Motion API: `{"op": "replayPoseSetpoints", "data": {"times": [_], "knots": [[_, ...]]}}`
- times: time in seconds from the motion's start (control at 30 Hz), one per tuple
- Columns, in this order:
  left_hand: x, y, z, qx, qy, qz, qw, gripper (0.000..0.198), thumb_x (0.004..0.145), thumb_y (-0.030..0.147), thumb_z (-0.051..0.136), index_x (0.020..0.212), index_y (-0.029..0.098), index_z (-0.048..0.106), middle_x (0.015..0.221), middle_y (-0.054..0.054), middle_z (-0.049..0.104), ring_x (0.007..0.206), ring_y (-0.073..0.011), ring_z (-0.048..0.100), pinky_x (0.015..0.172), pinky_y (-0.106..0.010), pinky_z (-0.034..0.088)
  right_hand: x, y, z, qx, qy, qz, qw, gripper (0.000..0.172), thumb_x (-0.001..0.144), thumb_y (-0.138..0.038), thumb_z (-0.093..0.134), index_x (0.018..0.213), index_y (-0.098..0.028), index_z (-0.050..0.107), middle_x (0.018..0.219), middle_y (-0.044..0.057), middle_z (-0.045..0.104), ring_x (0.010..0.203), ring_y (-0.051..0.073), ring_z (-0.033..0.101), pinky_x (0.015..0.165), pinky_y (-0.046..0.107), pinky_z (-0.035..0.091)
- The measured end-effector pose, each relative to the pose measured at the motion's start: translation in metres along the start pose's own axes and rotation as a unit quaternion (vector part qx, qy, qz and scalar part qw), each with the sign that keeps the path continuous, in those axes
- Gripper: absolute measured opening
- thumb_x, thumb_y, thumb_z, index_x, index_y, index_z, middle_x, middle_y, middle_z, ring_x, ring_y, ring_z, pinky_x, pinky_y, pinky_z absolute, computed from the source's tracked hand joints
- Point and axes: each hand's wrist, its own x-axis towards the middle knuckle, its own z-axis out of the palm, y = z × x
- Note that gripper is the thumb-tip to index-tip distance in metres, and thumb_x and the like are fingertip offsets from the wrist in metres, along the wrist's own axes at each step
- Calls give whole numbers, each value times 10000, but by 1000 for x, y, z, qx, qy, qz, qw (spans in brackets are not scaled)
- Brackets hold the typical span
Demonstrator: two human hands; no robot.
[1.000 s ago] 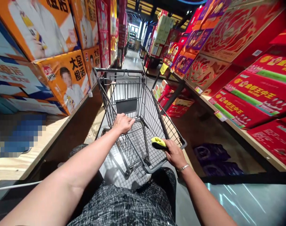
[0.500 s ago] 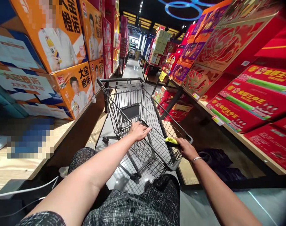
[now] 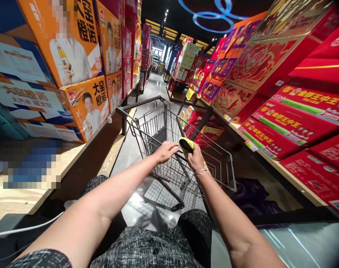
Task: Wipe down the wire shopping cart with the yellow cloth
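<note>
A grey wire shopping cart (image 3: 214,163) stands in the aisle in front of me, turned a little to the right. My left hand (image 3: 166,150) rests on its near rim, fingers curled over the wire. Just to its right, my right hand (image 3: 196,159) grips a yellow cloth (image 3: 186,143) and presses it against the same rim. A thin bracelet circles my right wrist. The cart's basket holds nothing I can see.
Orange boxes (image 3: 87,106) are stacked on a wooden shelf (image 3: 27,193) at my left. Red gift boxes (image 3: 283,126) fill the shelves at my right, with more low down beside the cart. The glossy aisle floor (image 3: 155,82) runs ahead. A white cable (image 3: 27,227) lies at lower left.
My right hand with the yellow cloth has slid left along the cart's rim, close to my left hand. The cart has swung to the right.
</note>
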Motion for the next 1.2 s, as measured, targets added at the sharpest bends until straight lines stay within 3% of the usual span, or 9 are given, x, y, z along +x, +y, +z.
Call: {"op": "replayPoseSetpoints", "data": {"times": [0.17, 0.23, 0.33, 0.5, 0.7, 0.83, 0.93, 1.1, 1.2], "knots": [[-7, -30, -99, 216, 162, -11, 963, 455, 905, 376, 542, 1316, 201, 628, 1405, -105, 565, 1397, -314, 380, 1180, -530, 282, -9, -3, 17, -35, 12, 71, 997, 557, 841, -188, 462, 1397, -184, 495, 1291, 144, 584, 1105, 276, 586, 933, 387, 500], [-10, -44, -130, 277, 181, -52, 942, 530, 865, 368, 583, 1367, 199, 583, 1486, -111, 494, 1471, -337, 280, 1198, -551, 229, -14, 7, 17, -52, 42, 76, 995, 572, 841, -184, 450, 1412, -191, 491, 1287, 137, 582, 1117, 273, 584, 948, 384, 493], [-16, -63, -155, 309, 141, -108, 934, 602, 843, 423, 605, 1399, 204, 535, 1510, -120, 465, 1515, -355, 196, 1223, -607, 107, -19, 23, 15, -65, 52, 64, 994, 588, 859, -202, 429, 1446, -184, 460, 1319, 141, 561, 1154, 272, 572, 932, 369, 504], [-30, -69, -150, 337, 117, -109, 928, 520, 824, 462, 611, 1285, 221, 593, 1369, -129, 561, 1457, -341, 310, 1238, -606, 55, -28, 41, 18, -49, 110, 51, 991, 594, 861, -211, 432, 1455, -194, 443, 1272, 156, 565, 1164, 289, 546, 946, 412, 497], [-60, -42, -127, 360, 138, -45, 922, 611, 783, 276, 587, 1388, 226, 515, 1365, -110, 575, 1404, -319, 385, 1253, -563, 61, -43, 57, 15, -42, 179, 64, 981, 613, 829, -169, 428, 1442, -187, 458, 1256, 191, 564, 1178, 327, 517, 1041, 498, 410], [-76, -20, -115, 351, 141, -20, 926, 664, 746, 205, 567, 1408, 222, 519, 1387, -91, 582, 1375, -307, 432, 1242, -530, 136, -48, 48, 7, -46, 189, 144, 970, 663, 781, -139, 416, 1438, -210, 468, 1287, 186, 542, 1227, 348, 477, 1067, 519, 371], [-79, -6, -116, 321, 125, -1, 939, 625, 760, 211, 535, 1385, 212, 564, 1345, -84, 630, 1294, -302, 515, 1191, -511, 257, -48, 17, 5, -22, 145, 153, 977, 694, 735, -114, 427, 1418, -223, 486, 1300, 161, 543, 1255, 335, 468, 1068, 509, 379], [-78, 10, -133, 125, 79, 7, 989, 559, 960, 402, 361, 1457, 189, 503, 1167, -66, 740, 1179, -278, 621, 1084, -458, 412, -49, -75, 7, 69, 42, -87, 993, 665, 859, -85, 390, 1509, -227, 386, 1410, 128, 509, 1305, 252, 466, 1099, 411, 397], [-79, 15, -139, -33, 68, -3, 997, 806, 991, 694, 181, 1533, 138, 397, 1214, -122, 713, 1215, -303, 615, 1031, -432, 466, -53, -125, 10, 24, 9, -200, 980, 533, 949, -161, 437, 1470, -268, 477, 1480, 103, 469, 1397, 261, 369, 1140, 400, 352]]}}
